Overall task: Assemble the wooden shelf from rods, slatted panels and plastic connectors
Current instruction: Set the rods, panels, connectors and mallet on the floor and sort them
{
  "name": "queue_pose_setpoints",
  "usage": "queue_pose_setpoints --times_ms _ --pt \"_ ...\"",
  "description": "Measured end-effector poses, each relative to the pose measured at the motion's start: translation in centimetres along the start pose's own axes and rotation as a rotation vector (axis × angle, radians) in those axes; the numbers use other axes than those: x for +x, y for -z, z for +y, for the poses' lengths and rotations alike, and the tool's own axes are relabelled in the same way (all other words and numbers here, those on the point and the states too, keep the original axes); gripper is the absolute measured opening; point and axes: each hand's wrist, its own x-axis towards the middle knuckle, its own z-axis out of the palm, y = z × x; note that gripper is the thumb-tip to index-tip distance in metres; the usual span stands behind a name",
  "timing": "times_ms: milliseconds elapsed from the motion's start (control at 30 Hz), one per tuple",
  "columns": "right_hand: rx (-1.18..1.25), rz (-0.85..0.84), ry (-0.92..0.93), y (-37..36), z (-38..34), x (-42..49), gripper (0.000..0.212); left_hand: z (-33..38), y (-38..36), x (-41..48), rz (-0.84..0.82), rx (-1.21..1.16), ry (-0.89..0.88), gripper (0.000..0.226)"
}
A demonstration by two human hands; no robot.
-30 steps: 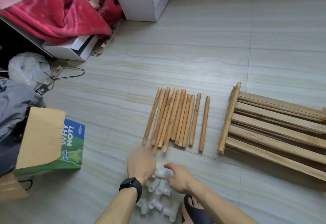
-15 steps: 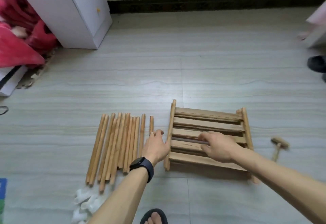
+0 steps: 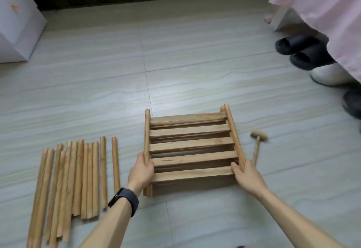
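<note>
Floor (image 3: 195, 62) is bearing the stacked slatted panels (image 3: 192, 144), just right of loose rods (image 3: 78, 179). Left hand (image 3: 141, 173) and right hand (image 3: 246, 175) are gripping opposite side rails (image 3: 146, 130), fingers (image 3: 235, 166) curling round them; lifting both ends level is likely safest.

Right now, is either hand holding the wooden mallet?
No: left hand and right hand grip the slatted panels; the wooden mallet lies untouched beside them.

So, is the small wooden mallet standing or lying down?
Lying down: the small wooden mallet has head and handle on the grey floor.
</note>
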Motion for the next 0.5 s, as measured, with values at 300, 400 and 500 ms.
queue_pose_setpoints --times_ms 300,400,500 --pt "0.030 0.192 -0.204 4.5 6.7 1.0 0.046 5.9 -5.8 -0.1 -0.214 0.059 -0.124 0.051" --pt "0.068 0.263 -0.283 6.0 9.9 0.2 0.047 7.8 -8.7 -0.7 -0.303 0.098 -0.169 0.051" --pt "0.094 0.329 -0.385 7.6 12.7 -0.5 0.049 9.8 -11.9 -1.7 -0.410 0.121 -0.219 0.058"
